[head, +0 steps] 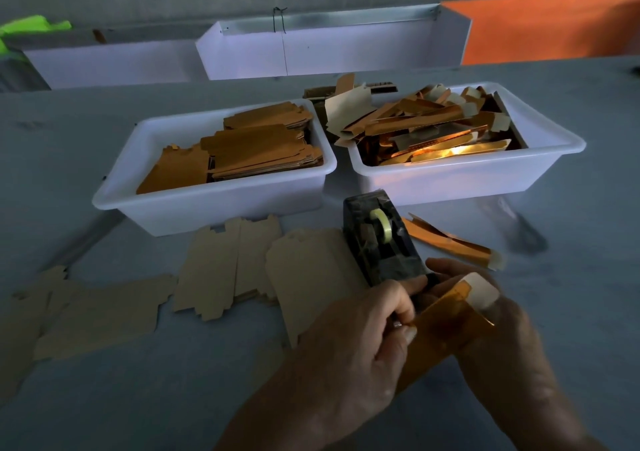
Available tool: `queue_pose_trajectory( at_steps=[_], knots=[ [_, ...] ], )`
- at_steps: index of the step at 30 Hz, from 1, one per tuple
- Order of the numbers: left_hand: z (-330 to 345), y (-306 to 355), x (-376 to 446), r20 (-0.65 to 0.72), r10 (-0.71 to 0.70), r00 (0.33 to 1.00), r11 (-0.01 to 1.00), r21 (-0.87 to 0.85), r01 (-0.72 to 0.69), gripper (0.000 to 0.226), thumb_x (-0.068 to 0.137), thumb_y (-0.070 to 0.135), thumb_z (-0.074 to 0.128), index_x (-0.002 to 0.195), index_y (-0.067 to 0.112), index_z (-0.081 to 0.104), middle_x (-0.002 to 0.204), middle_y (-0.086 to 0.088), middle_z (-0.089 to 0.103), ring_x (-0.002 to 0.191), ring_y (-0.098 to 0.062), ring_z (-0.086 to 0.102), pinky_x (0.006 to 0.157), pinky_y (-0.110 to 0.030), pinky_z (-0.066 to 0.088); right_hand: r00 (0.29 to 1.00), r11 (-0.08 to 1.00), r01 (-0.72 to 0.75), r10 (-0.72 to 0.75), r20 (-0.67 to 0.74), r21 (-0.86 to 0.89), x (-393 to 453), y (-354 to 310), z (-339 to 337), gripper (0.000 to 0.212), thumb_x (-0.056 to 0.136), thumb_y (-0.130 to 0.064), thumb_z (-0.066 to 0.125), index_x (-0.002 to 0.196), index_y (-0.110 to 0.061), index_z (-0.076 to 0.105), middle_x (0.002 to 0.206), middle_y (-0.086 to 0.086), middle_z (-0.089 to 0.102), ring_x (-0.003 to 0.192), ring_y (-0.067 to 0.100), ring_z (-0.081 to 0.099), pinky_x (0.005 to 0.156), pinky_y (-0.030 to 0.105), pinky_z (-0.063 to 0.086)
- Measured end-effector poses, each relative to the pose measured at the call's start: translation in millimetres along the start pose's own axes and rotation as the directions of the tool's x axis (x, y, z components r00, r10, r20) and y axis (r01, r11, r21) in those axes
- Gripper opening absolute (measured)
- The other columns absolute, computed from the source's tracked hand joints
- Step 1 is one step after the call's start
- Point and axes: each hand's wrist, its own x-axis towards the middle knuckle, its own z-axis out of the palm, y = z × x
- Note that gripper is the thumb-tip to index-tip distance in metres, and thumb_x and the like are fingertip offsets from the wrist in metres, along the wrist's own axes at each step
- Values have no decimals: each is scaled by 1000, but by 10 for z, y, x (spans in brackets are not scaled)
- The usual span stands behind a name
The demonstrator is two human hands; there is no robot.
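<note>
Left hand [360,339] curled, thumb and fingers pinching the left edge of the carton [443,322]. Its forefinger reaches to the near end of the dispenser [381,242]; whether it touches, cannot tell. Right hand [509,343] grips the same carton from the right, fingers wrapped under and round its far end. The carton is a shiny orange folded piece held between both sets of fingers, off the table [173,398], with a pale flap [481,291] sticking up over the right fingers. The dispenser is dark and stands just beyond the left fingertips, tape roll [381,223] on top. Left of the left fingers, tan blanks [311,270] lie flat in overlapping piles, with more blanks [97,315] spread well out to the left. Beyond the right fingers and right of the dispenser, one folded piece [450,242] lies on the table. Further out are two white bins side by side: the left bin [207,204] holds stacked flat blanks, the right bin [467,170] a loose heap of folded pieces, some overhanging its left rim. Far back are white troughs [329,55], an orange panel [554,24] at right and something bright green [31,24] at far left.
</note>
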Motion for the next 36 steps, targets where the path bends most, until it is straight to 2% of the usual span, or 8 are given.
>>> queue_pose_trajectory(
  at_steps=[4, 6, 8, 12, 15, 18, 30, 36],
  knots=[
    [-9, 70, -11, 11, -54, 999, 997, -46, 54, 16, 95, 33, 50, 82, 38, 43, 122, 31, 55, 64, -3, 56, 52, -13, 37, 992, 973, 7, -36, -119, -232, 1, -32, -70, 28, 76, -3, 70, 71, -29, 60, 84, -7, 66, 65, 6, 58, 53, 16, 44],
    [-10, 86, -20, -19, -109, 994, 980, -167, 104, 10, 93, 37, 52, 85, 34, 47, 102, 31, 59, 59, 1, 52, 51, -10, 34, 992, 959, 1, -38, -124, -285, -4, -39, -209, 17, 78, -18, 75, 70, -27, 62, 76, -6, 67, 64, 5, 60, 54, 21, 44],
    [5, 99, -36, -69, -191, 979, 946, -280, 165, 13, 86, 46, 52, 86, 33, 51, 72, 21, 59, 58, 2, 51, 54, -14, 38, 999, 998, 17, -19, -32, -59, -41, -108, -361, 12, 75, -33, 71, 75, -22, 66, 77, 0, 70, 68, 9, 67, 56, 32, 56],
    [46, 97, -59, -164, -399, 902, 819, -506, 271, 14, 86, 41, 58, 86, 28, 61, 66, 14, 60, 61, 0, 54, 57, -18, 43, 973, 981, -36, -10, 231, 190, -137, -248, -533, 62, 44, -69, 81, 77, -17, 70, 67, 9, 66, 61, 17, 65, 57, 21, 55],
    [37, 108, -93, -200, -425, 883, 800, -540, 263, 7, 87, 31, 61, 81, 27, 64, 62, 12, 61, 53, 0, 52, 48, -14, 40, 943, 993, 38, -73, 323, 113, -169, -385, -471, 58, 47, -70, 78, 76, -21, 73, 60, 9, 65, 54, 14, 61, 52, 16, 49],
    [18, 135, -136, -199, -434, 879, 784, -564, 260, 4, 82, 37, 64, 83, 34, 68, 65, 9, 66, 55, -6, 57, 52, -22, 46, 930, 994, 56, -88, 356, 99, -174, -536, -357, 7, 67, -33, 73, 67, -26, 74, 58, 2, 66, 51, 5, 59, 48, 13, 47],
    [25, 224, -187, -223, -416, 881, 808, -536, 246, 9, 87, 31, 62, 83, 27, 69, 79, -1, 72, 76, -22, 69, 70, -43, 58, 941, 999, 34, -40, 335, 25, -136, -567, -120, 70, 51, -33, 66, 117, -47, 47, 71, 6, 70, 53, 10, 63, 44, 15, 44],
    [36, 263, -194, -256, -389, 885, 846, -480, 234, 12, 88, 33, 60, 85, 26, 69, 75, 10, 74, 69, -6, 69, 56, -13, 50, 955, 985, 73, -23, 296, -159, -151, -575, -72, 74, 63, -29, 71, 129, -41, 40, 71, -5, 71, 57, 7, 64, 48, 16, 48]
  ],
)
